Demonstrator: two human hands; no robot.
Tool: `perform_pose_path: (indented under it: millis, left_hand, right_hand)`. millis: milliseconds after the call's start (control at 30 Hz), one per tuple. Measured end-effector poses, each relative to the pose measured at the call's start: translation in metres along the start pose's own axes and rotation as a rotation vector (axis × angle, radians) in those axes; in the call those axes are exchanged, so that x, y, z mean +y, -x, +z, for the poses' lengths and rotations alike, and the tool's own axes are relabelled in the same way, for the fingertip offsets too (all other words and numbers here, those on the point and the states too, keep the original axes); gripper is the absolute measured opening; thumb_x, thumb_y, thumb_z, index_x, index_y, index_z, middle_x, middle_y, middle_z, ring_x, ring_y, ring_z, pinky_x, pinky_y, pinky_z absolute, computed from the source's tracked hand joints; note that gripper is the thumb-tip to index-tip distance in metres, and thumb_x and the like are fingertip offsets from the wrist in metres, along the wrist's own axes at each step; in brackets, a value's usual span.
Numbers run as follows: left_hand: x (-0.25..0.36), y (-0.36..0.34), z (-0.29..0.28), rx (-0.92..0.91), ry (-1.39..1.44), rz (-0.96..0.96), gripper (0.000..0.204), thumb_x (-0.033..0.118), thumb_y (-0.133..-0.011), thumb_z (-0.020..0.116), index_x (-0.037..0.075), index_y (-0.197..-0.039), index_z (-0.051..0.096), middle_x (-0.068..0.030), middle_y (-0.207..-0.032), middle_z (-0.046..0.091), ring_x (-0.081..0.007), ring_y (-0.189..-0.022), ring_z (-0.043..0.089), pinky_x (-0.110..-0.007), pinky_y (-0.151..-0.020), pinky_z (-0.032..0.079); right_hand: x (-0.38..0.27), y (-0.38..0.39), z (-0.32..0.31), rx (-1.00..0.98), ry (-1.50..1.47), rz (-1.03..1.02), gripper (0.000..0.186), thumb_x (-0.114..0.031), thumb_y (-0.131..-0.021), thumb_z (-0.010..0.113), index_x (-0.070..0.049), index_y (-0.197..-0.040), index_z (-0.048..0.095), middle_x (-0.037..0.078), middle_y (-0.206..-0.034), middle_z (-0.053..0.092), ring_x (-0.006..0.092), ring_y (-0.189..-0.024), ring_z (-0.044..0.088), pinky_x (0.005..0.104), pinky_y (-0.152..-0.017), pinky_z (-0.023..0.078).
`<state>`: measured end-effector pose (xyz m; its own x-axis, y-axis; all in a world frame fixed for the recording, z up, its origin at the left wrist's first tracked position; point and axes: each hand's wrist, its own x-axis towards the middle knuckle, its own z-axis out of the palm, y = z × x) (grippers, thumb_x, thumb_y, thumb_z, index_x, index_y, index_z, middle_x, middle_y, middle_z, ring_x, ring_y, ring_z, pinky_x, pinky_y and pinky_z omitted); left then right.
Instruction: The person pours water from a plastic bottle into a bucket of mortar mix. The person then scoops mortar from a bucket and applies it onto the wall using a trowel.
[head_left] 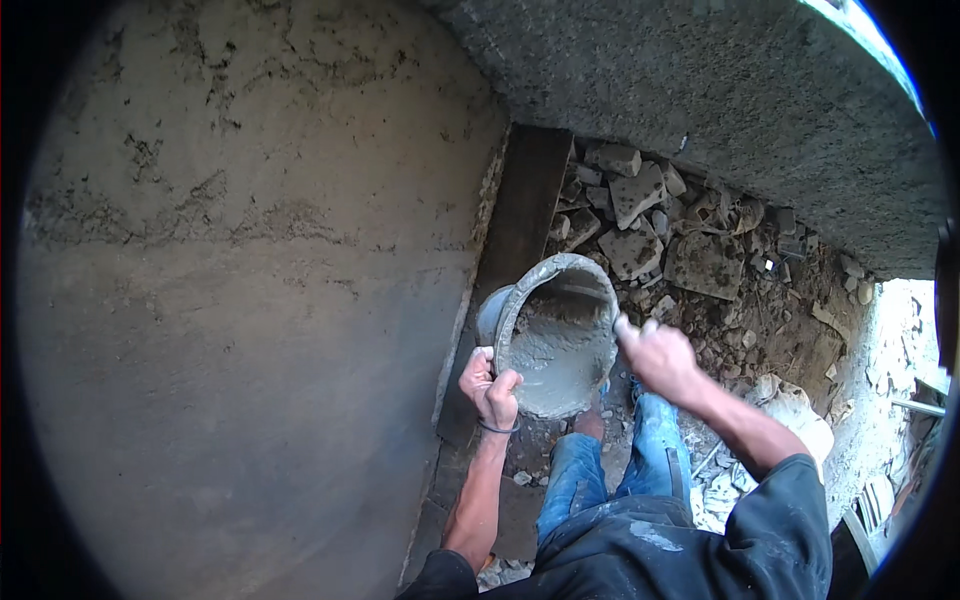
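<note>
A round bucket [507, 312] with a mortar-crusted rim is tilted so that its mouth faces me. Wet grey mortar [560, 365] lies inside, thickest along the lower side. My left hand [490, 388] is closed on the bucket's left edge, thumb toward the mouth; a dark band circles that wrist. At the opposite edge, my right hand [660, 355] is closed with its fingertips against or right beside the rim. Whatever that hand grips, if anything, is hidden by its fingers.
A large plastered wall [250, 330] rises on the left, with a dark board [525, 200] along its foot. A rough concrete face [730, 90] spans the far side. Broken slabs and rubble [705, 265] cover the ground beyond the bucket. A pale sack [800, 425] lies at right.
</note>
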<state>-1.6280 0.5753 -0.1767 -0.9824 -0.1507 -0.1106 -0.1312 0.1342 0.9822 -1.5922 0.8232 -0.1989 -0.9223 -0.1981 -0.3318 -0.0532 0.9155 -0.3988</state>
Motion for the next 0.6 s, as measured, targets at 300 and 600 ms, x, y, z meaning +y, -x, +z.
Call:
perform_pose_path:
  millis: [300, 600]
  left_hand:
    - [0.0, -0.002, 0.006, 0.023, -0.043, -0.034, 0.013, -0.002, -0.055, 0.049, 0.002, -0.067, 0.051, 0.001, -0.057, 0.051, -0.005, -0.048, 0.042, -0.021, -0.047, 0.032]
    - [0.003, -0.001, 0.016, 0.004, -0.078, -0.03, 0.014, -0.002, -0.054, 0.049, 0.001, -0.067, 0.051, 0.0022, -0.059, 0.049, -0.0051, -0.051, 0.04, -0.021, -0.048, 0.032]
  right_hand:
    - [0.004, 0.016, 0.017, 0.068, -0.186, -0.017, 0.021, -0.009, -0.081, 0.049, 0.003, -0.099, 0.052, 0.015, -0.062, 0.06, 0.0308, -0.056, 0.063, 0.0418, -0.047, 0.05]
    - [0.008, 0.023, 0.035, -0.197, -0.5, 0.185, 0.03, -0.032, -0.092, 0.048, -0.005, -0.098, 0.06, 0.023, -0.073, 0.064, 0.0388, -0.067, 0.065, 0.0485, -0.06, 0.053]
